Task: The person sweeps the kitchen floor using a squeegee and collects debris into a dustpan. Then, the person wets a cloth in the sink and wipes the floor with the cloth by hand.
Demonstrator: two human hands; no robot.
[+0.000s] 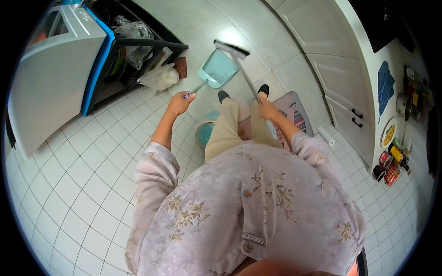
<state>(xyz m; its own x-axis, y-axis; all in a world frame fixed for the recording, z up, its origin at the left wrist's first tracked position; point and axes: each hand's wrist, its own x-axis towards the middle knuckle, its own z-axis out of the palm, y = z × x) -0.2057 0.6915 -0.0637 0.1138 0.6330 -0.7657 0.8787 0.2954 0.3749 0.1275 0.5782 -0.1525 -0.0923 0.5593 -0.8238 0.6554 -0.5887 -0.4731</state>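
Note:
My left hand (179,104) is closed around the handle of a light teal dustpan (221,69), whose pan is over the floor tiles in front of my feet. Some faint specks seem to show inside the pan, too small to name. In my right hand (267,109) is the grey stick of a broom (248,79). The broom's head, with dark and white bristles, is just beyond the dustpan's far right edge and looks slightly blurred. Whether the bristles touch the pan or the floor, I cannot tell.
A patterned mat (294,108) lies by my right foot, with a white roll (326,136) near it. A teal bin (204,133) stands left of my legs. Plastic bags (161,78) sit beside the dark rack at left. White cabinets (338,78) line the right.

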